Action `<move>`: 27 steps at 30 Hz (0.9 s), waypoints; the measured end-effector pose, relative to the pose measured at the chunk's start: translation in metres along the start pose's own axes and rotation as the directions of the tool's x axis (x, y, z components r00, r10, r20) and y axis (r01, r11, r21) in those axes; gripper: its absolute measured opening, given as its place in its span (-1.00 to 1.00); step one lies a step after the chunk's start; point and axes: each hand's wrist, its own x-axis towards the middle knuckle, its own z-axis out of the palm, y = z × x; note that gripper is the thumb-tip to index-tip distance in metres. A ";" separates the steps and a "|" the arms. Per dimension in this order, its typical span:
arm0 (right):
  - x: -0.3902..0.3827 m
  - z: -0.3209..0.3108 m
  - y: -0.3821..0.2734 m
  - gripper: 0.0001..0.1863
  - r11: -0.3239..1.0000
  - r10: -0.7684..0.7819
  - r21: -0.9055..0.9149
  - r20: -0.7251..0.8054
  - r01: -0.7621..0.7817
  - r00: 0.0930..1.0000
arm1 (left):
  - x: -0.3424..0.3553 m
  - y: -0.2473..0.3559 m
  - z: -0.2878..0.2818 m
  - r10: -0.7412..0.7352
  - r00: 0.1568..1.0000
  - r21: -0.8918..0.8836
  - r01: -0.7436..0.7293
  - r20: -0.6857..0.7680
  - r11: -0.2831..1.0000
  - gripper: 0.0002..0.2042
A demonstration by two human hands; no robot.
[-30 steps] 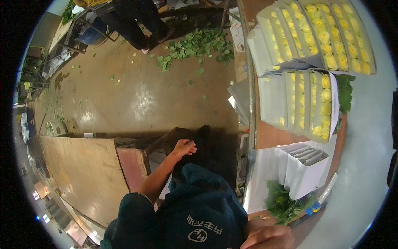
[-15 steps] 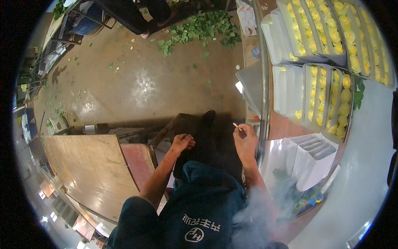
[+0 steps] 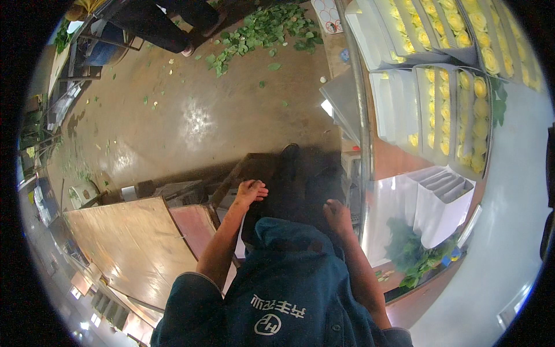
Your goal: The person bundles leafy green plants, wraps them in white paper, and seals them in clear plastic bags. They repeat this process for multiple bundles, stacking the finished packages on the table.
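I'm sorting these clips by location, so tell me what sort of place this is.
Probably a flower-packing workshop: wrapped yellow flowers sit in rows on a bench, and loose leaves litter the floor.

- A white glare patch on the brown floor (image 3: 150,130), with softer sheen on the wooden board (image 3: 124,243).
- Deep shadow around the dark shoe (image 3: 290,151), swallowing detail.
- Left hand (image 3: 250,191) fairly well lit; right hand (image 3: 339,216) dimmer, slightly soft.
- Black fisheye rim; edges bow near it, and the lower-left background looks hazy, dotted with bright spots.
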 end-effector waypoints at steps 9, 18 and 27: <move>0.017 -0.015 -0.021 -0.70 0.990 -0.043 0.126 -0.102 0.056 0.994 | 0.002 0.012 -0.006 0.058 0.998 -0.001 -0.058 0.013 0.998 -0.68; 0.032 -0.017 -0.031 -0.69 0.962 -0.122 0.222 -0.175 0.160 0.977 | 0.007 0.034 0.000 0.082 0.997 0.020 -0.082 0.007 0.996 -0.66; 0.050 -0.053 -0.063 -0.74 0.929 -0.242 0.228 -0.224 0.292 0.944 | 0.017 0.079 0.011 0.171 0.985 0.096 -0.172 0.025 0.980 -0.75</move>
